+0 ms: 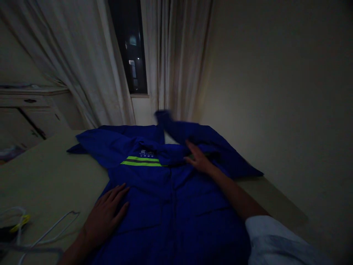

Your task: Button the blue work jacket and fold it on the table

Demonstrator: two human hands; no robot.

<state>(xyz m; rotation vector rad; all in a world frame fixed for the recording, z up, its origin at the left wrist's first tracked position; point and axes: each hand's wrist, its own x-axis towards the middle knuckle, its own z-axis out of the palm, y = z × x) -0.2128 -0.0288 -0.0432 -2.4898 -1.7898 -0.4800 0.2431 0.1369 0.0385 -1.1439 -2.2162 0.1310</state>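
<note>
Pale curtains (179, 55) frame a dark window (129, 48)

On my feed, small lights (132, 40) show in it. I see a cabinet (30, 114) to the left, a wall (275, 73) to the right. On the table (55, 180), near left, are white wire loops (54, 226) and a yellow thing (22, 223), too dim to identify.

1. A room in a home is suggested, most likely a living or dining room, by its furnishings.
2. Long pale curtains (82, 62) are hung at 10 and 12 o'clock, and a narrow dark window (129, 48) is framed between them at 11.
3. A pale panelled cabinet (27, 100), fitted with dark handles, is seen at 9 o'clock.
4. A plain wall (275, 66) is shown at 2 o'clock.
</note>
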